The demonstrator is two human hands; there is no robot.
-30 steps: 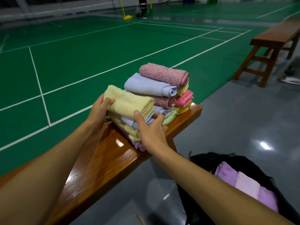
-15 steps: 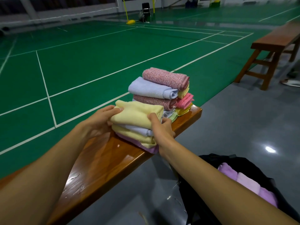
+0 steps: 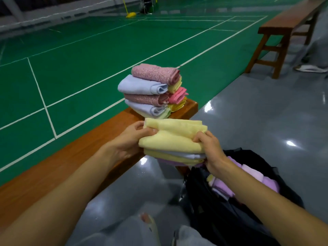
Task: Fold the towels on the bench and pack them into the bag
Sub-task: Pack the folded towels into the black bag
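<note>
We are carrying a folded stack of pale yellow, lilac and blue terry towels (image 3: pixel 173 142) off the wooden worktop (image 3: pixel 74 153), left hand (image 3: pixel 131 139) and right hand (image 3: pixel 211 150) clamping opposite ends so it stays square, just above the open black fabric bag (image 3: pixel 221 197).

Both forearms extended, left hand (image 3: pixel 131 139) and right hand (image 3: pixel 211 150) gripping, fingers curled

You are in an indoor sports hall: a green court floor with painted white boundary lines (image 3: pixel 85 55) stretches ahead, a glossy grey concrete walkway (image 3: pixel 257 121) borders it, and long brown wooden benches (image 3: pixel 276 29) stand along the side.
</note>
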